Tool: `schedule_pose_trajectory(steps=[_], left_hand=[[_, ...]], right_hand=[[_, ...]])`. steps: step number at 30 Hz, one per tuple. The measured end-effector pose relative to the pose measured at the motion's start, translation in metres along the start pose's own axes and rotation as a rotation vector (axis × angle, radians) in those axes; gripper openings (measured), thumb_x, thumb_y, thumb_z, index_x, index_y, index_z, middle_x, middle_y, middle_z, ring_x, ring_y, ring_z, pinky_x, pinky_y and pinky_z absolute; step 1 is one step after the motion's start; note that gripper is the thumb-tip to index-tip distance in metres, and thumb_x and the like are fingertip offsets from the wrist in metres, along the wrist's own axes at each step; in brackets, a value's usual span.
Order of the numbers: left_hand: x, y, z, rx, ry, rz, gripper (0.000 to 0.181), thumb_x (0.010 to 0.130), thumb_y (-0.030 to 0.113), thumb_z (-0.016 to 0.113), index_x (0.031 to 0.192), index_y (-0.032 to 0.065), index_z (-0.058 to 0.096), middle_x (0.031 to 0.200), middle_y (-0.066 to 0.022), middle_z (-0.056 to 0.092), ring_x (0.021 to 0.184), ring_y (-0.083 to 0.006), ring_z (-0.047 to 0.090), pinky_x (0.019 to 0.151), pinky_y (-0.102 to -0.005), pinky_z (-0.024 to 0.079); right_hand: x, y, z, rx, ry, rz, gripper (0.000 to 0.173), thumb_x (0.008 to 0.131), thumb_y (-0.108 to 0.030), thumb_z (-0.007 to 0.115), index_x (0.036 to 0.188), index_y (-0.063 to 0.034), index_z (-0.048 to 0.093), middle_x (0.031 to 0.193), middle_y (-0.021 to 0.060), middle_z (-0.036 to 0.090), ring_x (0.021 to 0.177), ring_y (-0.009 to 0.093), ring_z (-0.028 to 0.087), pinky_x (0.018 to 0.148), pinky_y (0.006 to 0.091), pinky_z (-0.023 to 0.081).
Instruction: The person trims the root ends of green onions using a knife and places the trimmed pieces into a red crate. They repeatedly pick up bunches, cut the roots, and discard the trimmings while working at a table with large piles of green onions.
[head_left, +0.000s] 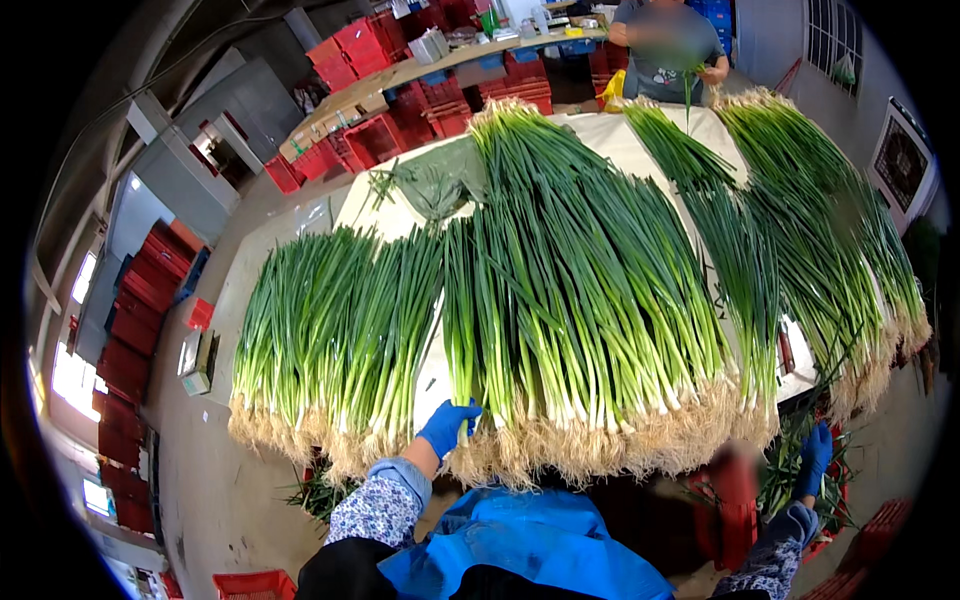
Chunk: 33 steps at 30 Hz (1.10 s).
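Note:
My left hand (450, 429), in a blue glove, is closed around the pale lower stems of a small bunch of green onions (460, 337) just above their roots. This bunch lies on the table between a shorter row of green onions (322, 337) on the left and a large pile (600, 300) on the right. Tan roots hang over the near edge. My right hand (816, 459), also gloved in blue, is low at the right, beside loose green leaves (784, 469) heaped in a red crate (739, 532). Whether its fingers hold any leaf is unclear.
Across the table (600, 139) stands another person (667, 52) with green leaves in hand. More green onions (810, 195) cover the right side. A green cloth or bag (442, 176) lies at the far left. Red crates (375, 139) stand under a long workbench (420, 67).

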<state>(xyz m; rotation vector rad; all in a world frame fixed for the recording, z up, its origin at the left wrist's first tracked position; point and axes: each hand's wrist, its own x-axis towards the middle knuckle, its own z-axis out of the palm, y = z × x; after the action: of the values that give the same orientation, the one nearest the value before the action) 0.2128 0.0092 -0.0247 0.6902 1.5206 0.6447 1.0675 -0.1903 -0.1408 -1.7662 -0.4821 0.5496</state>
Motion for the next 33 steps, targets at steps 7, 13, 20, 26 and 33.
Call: schedule_pose_trajectory(steps=[7, 13, 20, 26, 33], left_hand=[[-0.044, 0.019, -0.016, -0.022, 0.185, 0.12, 0.034, 0.077, 0.023, 0.074, 0.1, 0.0025, 0.059, 0.069, -0.0046, 0.054, 0.048, -0.0135, 0.048, 0.042, -0.0285, 0.039], [-0.028, -0.017, -0.05, -0.469, -0.046, 0.06, 0.034, 0.089, 0.017, 0.061, 0.118, 0.0019, 0.053, 0.082, -0.009, 0.059, 0.062, -0.0181, 0.057, 0.055, -0.0305, 0.05], [-0.019, -0.015, -0.071, -0.64, -0.429, 0.023, 0.042, 0.095, 0.021, 0.048, 0.13, -0.001, 0.046, 0.116, -0.0148, 0.06, 0.099, -0.0272, 0.061, 0.081, -0.0381, 0.053], [-0.023, -0.018, -0.081, -0.583, -0.452, 0.135, 0.046, 0.095, 0.02, 0.047, 0.134, -0.0031, 0.041, 0.126, -0.0163, 0.055, 0.11, -0.0252, 0.057, 0.092, -0.0348, 0.048], [0.0, -0.023, -0.092, -0.628, -0.371, -0.003, 0.037, 0.088, 0.012, 0.057, 0.123, -0.0009, 0.052, 0.101, -0.0161, 0.063, 0.091, -0.0293, 0.062, 0.076, -0.0418, 0.054]], right_hand=[[-0.238, -0.268, 0.21, 0.001, -0.433, -0.234, 0.026, 0.091, -0.015, 0.054, 0.114, -0.0029, 0.057, 0.102, 0.006, 0.062, 0.078, 0.013, 0.06, 0.07, 0.0262, 0.046], [-0.392, -0.297, 0.348, 0.043, -1.042, -0.035, 0.025, 0.09, -0.012, 0.052, 0.109, 0.0018, 0.058, 0.107, 0.0096, 0.063, 0.086, 0.016, 0.064, 0.077, 0.0289, 0.05], [-0.514, -0.238, 0.493, -0.176, -1.513, 0.311, 0.064, 0.092, -0.039, 0.056, 0.136, 0.0037, 0.036, 0.123, 0.0169, 0.053, 0.11, 0.022, 0.054, 0.089, 0.0317, 0.045], [-0.542, -0.18, 0.532, -0.066, -1.736, -0.386, 0.067, 0.09, -0.044, 0.054, 0.139, -0.0015, 0.034, 0.13, 0.0224, 0.048, 0.126, 0.031, 0.041, 0.1, 0.0424, 0.036], [-0.561, -0.273, 0.529, -0.236, -1.528, 0.436, 0.046, 0.088, -0.04, 0.06, 0.12, -0.0064, 0.056, 0.098, 0.0154, 0.062, 0.087, 0.019, 0.057, 0.079, 0.0344, 0.045]])
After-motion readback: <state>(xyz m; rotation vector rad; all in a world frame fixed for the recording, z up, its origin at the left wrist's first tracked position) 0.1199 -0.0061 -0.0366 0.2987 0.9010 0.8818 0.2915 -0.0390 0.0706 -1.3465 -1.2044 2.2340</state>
